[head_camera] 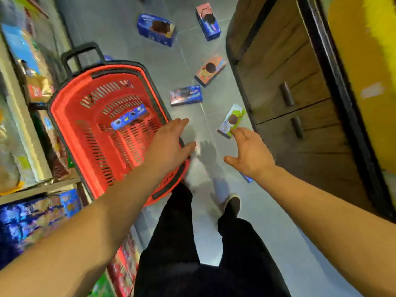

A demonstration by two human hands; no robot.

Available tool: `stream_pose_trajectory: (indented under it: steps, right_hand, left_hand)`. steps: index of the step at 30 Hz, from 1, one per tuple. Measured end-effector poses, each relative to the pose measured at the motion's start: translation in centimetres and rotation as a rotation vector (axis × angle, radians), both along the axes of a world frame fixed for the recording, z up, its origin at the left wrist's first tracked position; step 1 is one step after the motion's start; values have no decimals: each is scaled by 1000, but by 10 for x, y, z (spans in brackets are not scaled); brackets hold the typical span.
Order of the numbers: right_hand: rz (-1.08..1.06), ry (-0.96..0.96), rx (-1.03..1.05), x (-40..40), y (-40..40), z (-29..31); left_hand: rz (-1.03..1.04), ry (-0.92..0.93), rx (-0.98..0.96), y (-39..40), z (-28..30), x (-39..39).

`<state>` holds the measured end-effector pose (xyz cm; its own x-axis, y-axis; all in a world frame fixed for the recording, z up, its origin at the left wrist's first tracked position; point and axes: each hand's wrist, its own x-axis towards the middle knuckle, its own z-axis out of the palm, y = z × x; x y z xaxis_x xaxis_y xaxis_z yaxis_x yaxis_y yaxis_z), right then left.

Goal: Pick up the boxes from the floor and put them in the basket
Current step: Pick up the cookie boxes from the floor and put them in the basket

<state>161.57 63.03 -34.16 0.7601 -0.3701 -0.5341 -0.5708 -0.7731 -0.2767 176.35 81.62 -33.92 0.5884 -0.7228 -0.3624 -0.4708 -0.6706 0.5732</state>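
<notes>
A red basket [70, 116] stands on the grey floor at the left, with one blue box [129, 117] inside it. Several boxes lie on the floor ahead: a green one [232, 120], a dark blue one [186, 95], an orange one [211, 69], a large blue one [156, 30] and a pink and blue one [207, 21]. My left hand [169, 144] hovers over the basket's near right rim with fingers straight, holding nothing. My right hand [250, 153] is spread open, its fingertips just short of the green box. A blue box corner [247, 178] peeks out under my right wrist.
Shelves packed with goods [32, 129] line the left side. A dark wooden cabinet with handles [287, 93] runs along the right. My legs and one shoe [232, 203] stand on the floor between them. The basket's black pull handle [82, 52] rises at its far end.
</notes>
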Motion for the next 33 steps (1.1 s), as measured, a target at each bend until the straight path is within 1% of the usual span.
stream_pose_trajectory:
  steps: [2,6,8,11,14,16,20,24,28,31,33]
  right_hand:
    - [-64,3,15,-38,-9,-4]
    - [-270,12,79,-137,-35,-18]
    - [-325,-5,108,-189,-48,-29]
    - [-400,29,132,-254,-67,-40]
    - [-465,65,160,-307,-78,-51]
    - [-540,103,201,-342,-89,-68]
    - [-611,77,210,-350,-86,-84]
    - [-665,33,233,-357,-87,-120]
    - [-691,52,252,-350,-92,-170]
    - [-724,103,270,-345,-92,-228]
    - [-742,115,291,-342,-90,-277]
  left_hand:
    - [-25,11,21,-19,-2,-22]
    - [-64,20,46,-62,-11,-86]
    - [-79,5,60,-80,-17,-121]
    - [-105,-24,96,-103,-23,-172]
    - [-124,2,127,-124,-26,-223]
    - [-152,32,135,-145,-39,-261]
    - [-137,78,152,-160,-52,-281]
    - [-118,142,189,-169,-96,-302]
    - [-70,177,231,-172,-157,-310]
    - [-17,229,236,-173,-220,-314]
    - [13,245,252,-172,-270,-318]
